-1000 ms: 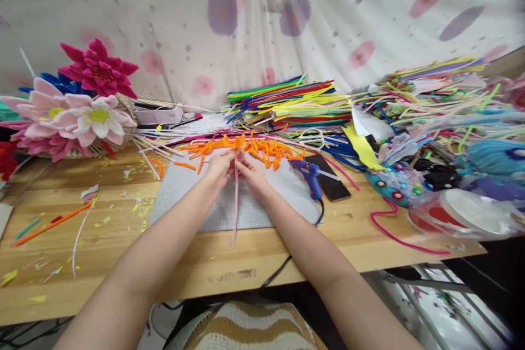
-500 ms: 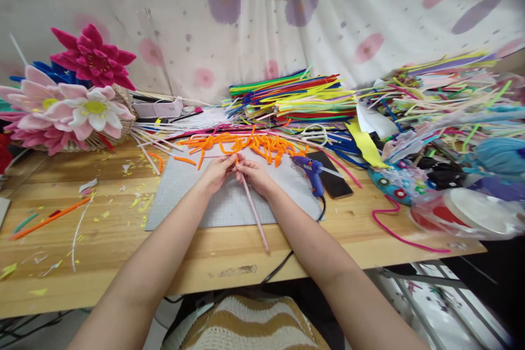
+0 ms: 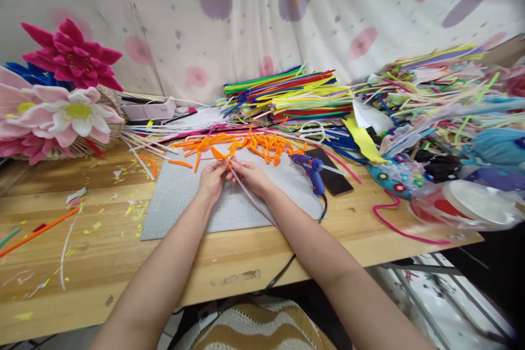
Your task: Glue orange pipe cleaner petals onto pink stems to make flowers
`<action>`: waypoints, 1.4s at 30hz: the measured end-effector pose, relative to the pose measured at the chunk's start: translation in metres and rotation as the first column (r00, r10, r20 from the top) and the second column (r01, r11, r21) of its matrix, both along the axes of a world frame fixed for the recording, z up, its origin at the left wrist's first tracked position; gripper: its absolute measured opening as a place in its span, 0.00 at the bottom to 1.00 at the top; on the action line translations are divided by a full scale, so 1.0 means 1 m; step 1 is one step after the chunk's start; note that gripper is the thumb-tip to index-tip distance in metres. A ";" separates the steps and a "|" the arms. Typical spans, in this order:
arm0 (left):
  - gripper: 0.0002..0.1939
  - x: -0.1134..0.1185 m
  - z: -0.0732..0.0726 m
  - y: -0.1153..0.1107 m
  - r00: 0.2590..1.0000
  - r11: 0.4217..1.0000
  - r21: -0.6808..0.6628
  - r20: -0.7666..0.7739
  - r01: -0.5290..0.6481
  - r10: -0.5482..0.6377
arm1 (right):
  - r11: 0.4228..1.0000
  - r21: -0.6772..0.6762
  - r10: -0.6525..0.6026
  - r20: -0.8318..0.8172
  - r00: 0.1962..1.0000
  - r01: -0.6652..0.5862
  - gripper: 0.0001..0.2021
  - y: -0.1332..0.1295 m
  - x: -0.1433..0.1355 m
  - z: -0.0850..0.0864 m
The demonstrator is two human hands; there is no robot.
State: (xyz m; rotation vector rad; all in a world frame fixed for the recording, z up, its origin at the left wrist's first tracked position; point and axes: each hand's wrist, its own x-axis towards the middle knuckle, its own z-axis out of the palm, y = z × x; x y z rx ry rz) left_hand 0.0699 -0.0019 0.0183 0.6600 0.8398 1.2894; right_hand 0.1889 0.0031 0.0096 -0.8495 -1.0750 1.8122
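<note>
My left hand (image 3: 212, 179) is closed in a pinch on a bent orange pipe cleaner piece (image 3: 220, 154), whose pointed loop sticks up past the fingertips. Right beside it, my right hand (image 3: 251, 176) pinches the top of a long pale pink pipe cleaner (image 3: 255, 201). This stem slants down to the right, its lower end passing by my right forearm. The fingertips of both hands meet where orange and pink come together, so the exact join is hidden. Beneath them lies a grey cutting mat (image 3: 176, 208). Several curled orange pipe cleaner pieces (image 3: 268, 145) are heaped just beyond my hands.
A blue glue gun (image 3: 312, 171) lies at the mat's right, over a dark phone (image 3: 334, 178). Behind are scissors (image 3: 312, 130) and bundled coloured pipe cleaners (image 3: 287, 93). Fluffy flowers (image 3: 76, 112) stand left; a wrapped white-and-red tub (image 3: 463, 205) sits right.
My hands have shifted slightly left in view. The pale pink stem has swung right, towards my right forearm, and a larger orange loop now shows above my fingertips. The view has turned slightly.
</note>
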 end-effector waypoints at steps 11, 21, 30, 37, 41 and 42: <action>0.16 -0.003 0.003 0.003 0.973 0.971 0.053 -0.028 0.232 -0.231 | 0.997 -0.077 0.016 -0.106 0.994 -0.024 0.13 0.004 0.003 0.001; 0.14 0.003 0.008 0.000 0.994 0.996 -0.006 -0.060 0.091 -0.091 | 0.996 -0.006 0.094 -0.054 0.994 -0.094 0.16 0.000 0.003 0.002; 0.13 0.002 0.003 0.005 1.000 0.999 -0.050 -0.013 -0.003 0.003 | 0.999 -0.023 -0.040 -0.007 0.999 0.040 0.14 -0.003 -0.003 0.006; 0.12 0.002 0.005 0.003 0.998 0.998 -0.027 0.008 0.056 -0.056 | 0.986 -0.164 -0.019 -0.183 0.983 -0.011 0.10 0.001 -0.004 0.007; 0.14 0.000 0.005 0.003 0.987 0.987 0.002 0.003 0.160 -0.160 | 0.987 -0.157 -0.065 -0.151 0.986 0.041 0.10 0.003 -0.004 0.005; 0.14 -0.001 0.005 0.003 0.985 0.985 0.000 0.001 0.171 -0.171 | 0.988 -0.150 -0.066 -0.129 0.989 0.047 0.11 0.004 -0.004 0.004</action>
